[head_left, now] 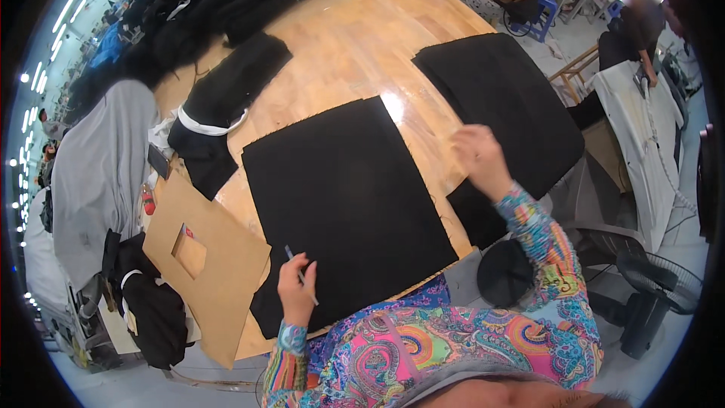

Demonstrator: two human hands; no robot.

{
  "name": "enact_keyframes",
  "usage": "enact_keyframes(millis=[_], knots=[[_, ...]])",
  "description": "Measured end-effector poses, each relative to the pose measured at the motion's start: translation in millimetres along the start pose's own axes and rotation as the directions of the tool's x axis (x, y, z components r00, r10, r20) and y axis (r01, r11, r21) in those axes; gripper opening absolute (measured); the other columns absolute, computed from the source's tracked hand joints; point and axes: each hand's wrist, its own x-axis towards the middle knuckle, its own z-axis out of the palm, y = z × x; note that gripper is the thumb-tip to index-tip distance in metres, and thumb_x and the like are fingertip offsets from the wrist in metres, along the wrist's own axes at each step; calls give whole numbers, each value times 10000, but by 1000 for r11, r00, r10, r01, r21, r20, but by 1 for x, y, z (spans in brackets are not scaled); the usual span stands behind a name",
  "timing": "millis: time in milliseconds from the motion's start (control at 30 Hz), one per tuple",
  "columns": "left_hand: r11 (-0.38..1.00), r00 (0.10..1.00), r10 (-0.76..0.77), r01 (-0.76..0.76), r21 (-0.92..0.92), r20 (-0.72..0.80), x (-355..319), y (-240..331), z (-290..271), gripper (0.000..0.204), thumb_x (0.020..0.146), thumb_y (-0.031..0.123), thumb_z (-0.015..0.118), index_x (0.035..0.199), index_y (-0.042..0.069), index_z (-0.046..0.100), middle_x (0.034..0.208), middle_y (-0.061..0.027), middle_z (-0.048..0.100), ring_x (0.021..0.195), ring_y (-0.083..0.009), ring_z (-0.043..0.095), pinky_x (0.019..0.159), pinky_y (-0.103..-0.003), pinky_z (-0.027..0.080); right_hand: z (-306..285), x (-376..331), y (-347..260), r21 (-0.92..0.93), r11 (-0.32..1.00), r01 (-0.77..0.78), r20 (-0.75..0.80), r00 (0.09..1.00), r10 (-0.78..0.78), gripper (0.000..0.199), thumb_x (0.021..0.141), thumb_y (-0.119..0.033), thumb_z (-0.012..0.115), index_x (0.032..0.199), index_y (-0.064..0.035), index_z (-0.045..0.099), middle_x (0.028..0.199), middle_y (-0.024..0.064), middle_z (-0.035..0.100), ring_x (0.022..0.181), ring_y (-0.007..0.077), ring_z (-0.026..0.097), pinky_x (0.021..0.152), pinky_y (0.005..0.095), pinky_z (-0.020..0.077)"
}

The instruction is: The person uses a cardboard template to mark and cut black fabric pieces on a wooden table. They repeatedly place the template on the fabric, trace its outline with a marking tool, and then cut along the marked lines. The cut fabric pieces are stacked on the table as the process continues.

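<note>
A stack of black fabric panels [347, 189] lies flat on the wooden table in front of me. My left hand [298, 287] is closed around a slim, pale pen [290, 254] over the panels' lower left part. To the right, my right hand [482, 159] is raised at the edge of a second pile of black fabric [506, 98]. Its fingers are loosely bent and somewhat blurred, with nothing visible in them. Whether that hand touches the cloth I cannot tell.
A brown cardboard template [226, 249] with a rectangular cutout lies at the left. Behind it sits a black fabric bundle tied with a white band [208, 125]. More dark bundles [264, 0] fill the table's far left. A black fan [649, 287] stands at the right; other people are beyond.
</note>
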Motion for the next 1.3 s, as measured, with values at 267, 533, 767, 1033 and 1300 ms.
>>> enact_keyframes(millis=[267, 533, 767, 1033, 1300], knots=[[888, 999, 23, -2, 461, -41, -79, -57, -63, 179, 800, 97, 649, 948, 41, 566, 1149, -147, 579, 1132, -334, 475, 961, -438, 332, 75, -38, -101, -46, 993, 104, 417, 906, -76, 536, 788, -352, 644, 1220, -59, 523, 1317, 134, 448, 1255, 309, 384, 1043, 461, 290], [833, 895, 23, 229, 504, -445, -94, -115, -108, 178, 837, 79, 608, 984, 12, 533, 1170, -181, 553, 1088, -368, 489, 936, -440, 361, 81, -56, -103, -193, 977, 97, 503, 864, 14, 574, 849, -402, 563, 1302, -67, 450, 1403, 129, 360, 1328, 300, 286, 1089, 475, 186], [759, 757, -229, 533, 374, -612, -21, -197, -198, 375, 814, 216, 659, 1074, -5, 504, 1110, -200, 563, 1082, -373, 494, 918, -427, 380, 88, -70, -194, 153, 978, 142, 575, 792, -205, 685, 743, -366, 684, 1289, -28, 446, 1399, 176, 347, 1328, 350, 274, 1073, 524, 194], [520, 561, -545, 809, 273, -623, 30, -247, -223, 645, 710, 437, 735, 1135, 16, 493, 1119, -209, 564, 1070, -391, 531, 890, -462, 436, 166, -46, -278, 369, 895, 251, 476, 776, -414, 738, 750, -480, 621, 1267, 22, 463, 1383, 162, 383, 1338, 308, 271, 1088, 494, 189], [707, 632, -431, 680, 194, -644, 33, -298, -253, 486, 668, 224, 787, 956, -46, 503, 931, -188, 574, 873, -307, 565, 797, -366, 451, 205, -64, -298, 315, 893, 322, 511, 735, -445, 817, 718, -590, 575, 1278, -5, 468, 1397, 149, 364, 1349, 299, 247, 1091, 529, 149]])
